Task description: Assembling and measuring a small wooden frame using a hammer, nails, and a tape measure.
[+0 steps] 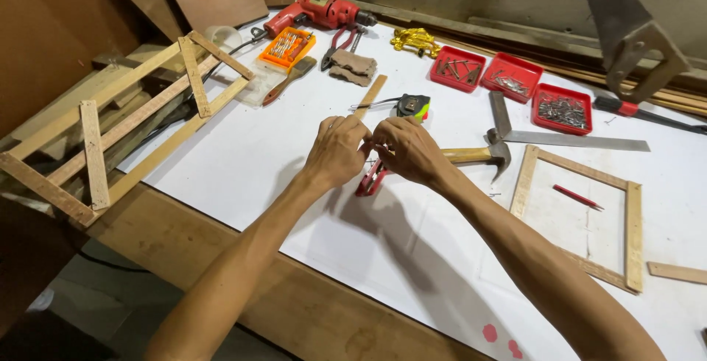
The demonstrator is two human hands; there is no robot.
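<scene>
My two hands meet over the middle of the white tabletop [243, 155]. My right hand [409, 151] is closed around red-handled pliers [372, 181], whose handles stick out below the palm. My left hand [339, 151] has its fingers curled and its fingertips touch those of the right hand; what it pinches is hidden. A thin wooden strip [372, 94] lies just behind the left hand. A wooden-handled claw hammer [495, 156] lies right of my right hand. A tape measure [414, 105] sits just beyond both hands.
A rectangular wooden frame [633, 221] with a red pencil [578, 197] lies at the right. Three red trays of nails and screws [512, 78], a steel square [567, 139], a red drill [320, 9], an orange bit case [287, 46], a brush [291, 78]. A wooden lattice frame [110, 118] leans at the left.
</scene>
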